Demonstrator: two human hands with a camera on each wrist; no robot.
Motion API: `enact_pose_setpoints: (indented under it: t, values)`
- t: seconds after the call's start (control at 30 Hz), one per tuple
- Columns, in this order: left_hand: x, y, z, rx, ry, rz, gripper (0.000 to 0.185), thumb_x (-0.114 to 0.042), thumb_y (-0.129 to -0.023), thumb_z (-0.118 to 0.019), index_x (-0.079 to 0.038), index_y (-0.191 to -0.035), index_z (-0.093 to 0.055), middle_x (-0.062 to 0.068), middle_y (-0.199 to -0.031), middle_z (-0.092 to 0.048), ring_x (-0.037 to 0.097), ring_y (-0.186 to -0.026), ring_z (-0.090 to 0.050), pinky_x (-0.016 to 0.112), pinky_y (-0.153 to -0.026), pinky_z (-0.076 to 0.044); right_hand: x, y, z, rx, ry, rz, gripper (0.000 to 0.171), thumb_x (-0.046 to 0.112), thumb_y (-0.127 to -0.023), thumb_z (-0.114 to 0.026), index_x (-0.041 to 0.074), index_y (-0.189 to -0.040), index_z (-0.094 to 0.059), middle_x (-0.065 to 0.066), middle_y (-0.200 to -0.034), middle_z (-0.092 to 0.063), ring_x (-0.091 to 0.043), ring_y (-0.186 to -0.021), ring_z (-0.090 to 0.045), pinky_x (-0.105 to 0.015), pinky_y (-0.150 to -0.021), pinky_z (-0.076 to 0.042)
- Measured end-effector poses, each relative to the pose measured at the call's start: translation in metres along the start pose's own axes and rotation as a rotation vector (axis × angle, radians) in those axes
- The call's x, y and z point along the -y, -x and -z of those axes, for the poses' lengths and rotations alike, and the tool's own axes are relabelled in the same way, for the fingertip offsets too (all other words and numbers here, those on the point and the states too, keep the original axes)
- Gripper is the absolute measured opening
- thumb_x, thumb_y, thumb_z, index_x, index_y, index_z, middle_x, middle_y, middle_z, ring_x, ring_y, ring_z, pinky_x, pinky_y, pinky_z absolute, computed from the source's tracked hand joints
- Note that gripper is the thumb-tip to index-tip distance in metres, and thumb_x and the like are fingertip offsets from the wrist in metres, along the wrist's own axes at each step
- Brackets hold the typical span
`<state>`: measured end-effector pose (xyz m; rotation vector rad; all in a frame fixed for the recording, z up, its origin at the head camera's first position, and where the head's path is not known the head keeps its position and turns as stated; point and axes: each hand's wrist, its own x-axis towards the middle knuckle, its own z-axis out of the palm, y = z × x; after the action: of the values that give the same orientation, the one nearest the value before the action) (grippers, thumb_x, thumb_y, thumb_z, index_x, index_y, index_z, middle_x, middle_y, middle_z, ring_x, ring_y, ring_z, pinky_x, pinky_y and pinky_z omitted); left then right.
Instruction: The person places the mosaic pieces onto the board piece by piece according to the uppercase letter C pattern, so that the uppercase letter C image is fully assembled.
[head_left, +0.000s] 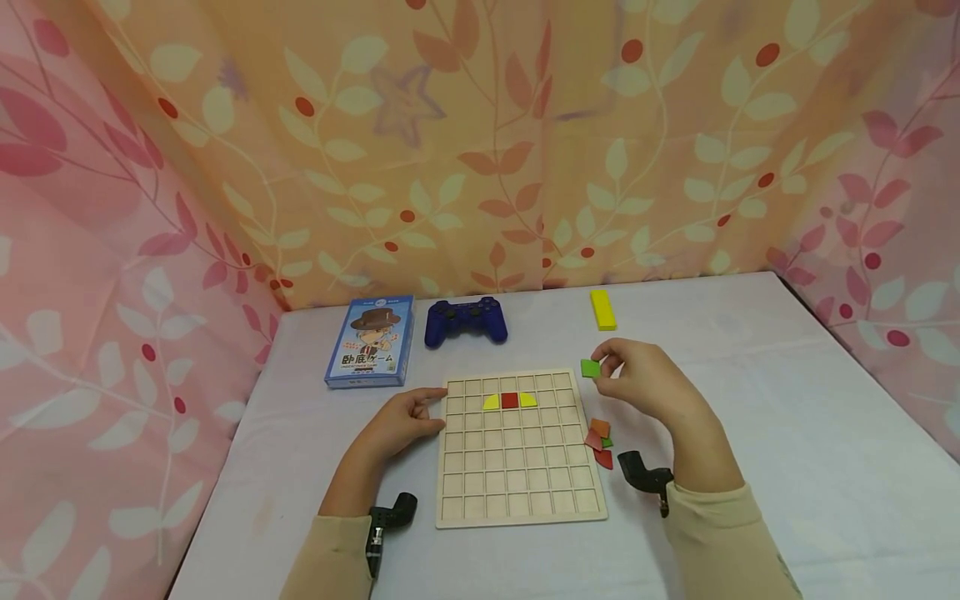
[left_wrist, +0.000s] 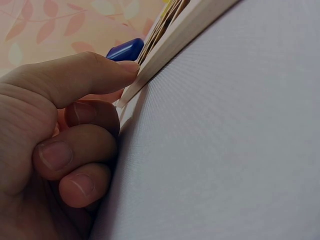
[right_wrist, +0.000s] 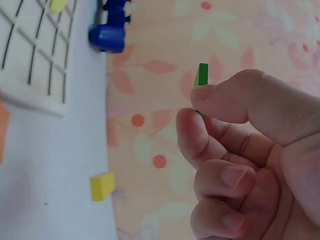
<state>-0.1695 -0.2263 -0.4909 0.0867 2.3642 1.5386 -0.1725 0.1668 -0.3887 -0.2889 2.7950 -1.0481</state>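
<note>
A wooden grid board (head_left: pixel 517 483) lies on the white-covered table. In one row near its far side, a red square tile (head_left: pixel 510 400) sits between two yellow rounded tiles (head_left: pixel 491 403). My left hand (head_left: pixel 400 423) is at the board's left edge, its thumb (left_wrist: pixel 100 75) touching the rim and several other fingers loosely bent. Above the table, just off the far right corner of the board, my right hand (head_left: pixel 651 385) pinches a green tile (head_left: pixel 589 367) between thumb and forefinger. The right wrist view shows this green tile (right_wrist: pixel 203 74) edge-on.
Beside the board's right edge is a small pile with an orange tile (head_left: pixel 600 427), a red tile (head_left: pixel 604 460) and others. Farther back stand a blue card-game box (head_left: pixel 372 343), a blue game controller (head_left: pixel 466 322) and a yellow block (head_left: pixel 603 310). Patterned curtains (head_left: pixel 480 150) surround the table.
</note>
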Motion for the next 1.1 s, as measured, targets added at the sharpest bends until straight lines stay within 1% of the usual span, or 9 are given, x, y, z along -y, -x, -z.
enact_pose_setpoints:
  t: [0.3, 0.43, 0.57, 0.67, 0.9, 1.1]
  values:
    - [0.001, 0.0, 0.0, -0.003, -0.004, 0.007, 0.057, -0.008, -0.086, -0.08, -0.009, -0.14, -0.063, 0.0, -0.062, -0.048, 0.013, -0.051, -0.038, 0.025, -0.047, -0.03, 0.021, 0.012, 0.003, -0.074, -0.022, 0.074, 0.027, 0.01, -0.086, -0.069, 0.007, -0.112, -0.067, -0.002, -0.092, -0.064, -0.02, -0.068, -0.05, -0.033, -0.058, -0.044]
    - [0.002, -0.001, 0.0, -0.002, -0.005, -0.001, 0.057, -0.008, -0.086, -0.08, -0.008, -0.14, -0.063, -0.001, -0.061, -0.048, 0.012, -0.051, -0.037, 0.025, -0.047, -0.03, 0.032, 0.015, -0.002, -0.111, -0.037, 0.114, 0.025, 0.009, -0.086, -0.07, 0.008, -0.11, -0.067, -0.001, -0.091, -0.064, -0.019, -0.065, -0.049, -0.031, -0.055, -0.041]
    - [0.002, -0.001, 0.0, 0.006, -0.014, -0.022, 0.057, -0.008, -0.087, -0.08, -0.007, -0.141, -0.062, -0.001, -0.061, -0.048, 0.011, -0.05, -0.037, 0.025, -0.048, -0.03, 0.043, 0.016, -0.009, -0.135, -0.047, 0.141, 0.025, 0.008, -0.085, -0.071, 0.009, -0.11, -0.068, 0.0, -0.089, -0.064, -0.018, -0.061, -0.047, -0.029, -0.053, -0.039]
    - [0.002, -0.001, 0.001, 0.012, -0.014, -0.031, 0.058, -0.008, -0.088, -0.079, -0.006, -0.142, -0.061, -0.001, -0.061, -0.048, 0.011, -0.05, -0.037, 0.025, -0.047, -0.03, 0.05, 0.016, -0.015, -0.139, -0.058, 0.155, 0.026, 0.007, -0.085, -0.071, 0.009, -0.111, -0.068, 0.001, -0.089, -0.064, -0.017, -0.059, -0.046, -0.029, -0.051, -0.037]
    - [0.002, -0.001, 0.001, 0.01, -0.003, -0.017, 0.058, -0.008, -0.087, -0.079, -0.007, -0.142, -0.061, -0.001, -0.061, -0.048, 0.01, -0.05, -0.037, 0.024, -0.047, -0.03, 0.061, 0.013, -0.029, -0.123, -0.093, 0.181, 0.026, 0.007, -0.085, -0.073, 0.01, -0.111, -0.068, 0.003, -0.087, -0.063, -0.015, -0.056, -0.044, -0.027, -0.05, -0.035]
    - [0.001, -0.002, 0.0, 0.007, 0.005, -0.016, 0.057, -0.007, -0.087, -0.079, -0.006, -0.142, -0.061, -0.001, -0.062, -0.048, 0.011, -0.05, -0.038, 0.025, -0.047, -0.03, 0.067, 0.008, -0.041, -0.109, -0.11, 0.233, 0.026, 0.007, -0.085, -0.075, 0.009, -0.109, -0.069, 0.005, -0.085, -0.063, -0.013, -0.054, -0.042, -0.026, -0.05, -0.035]
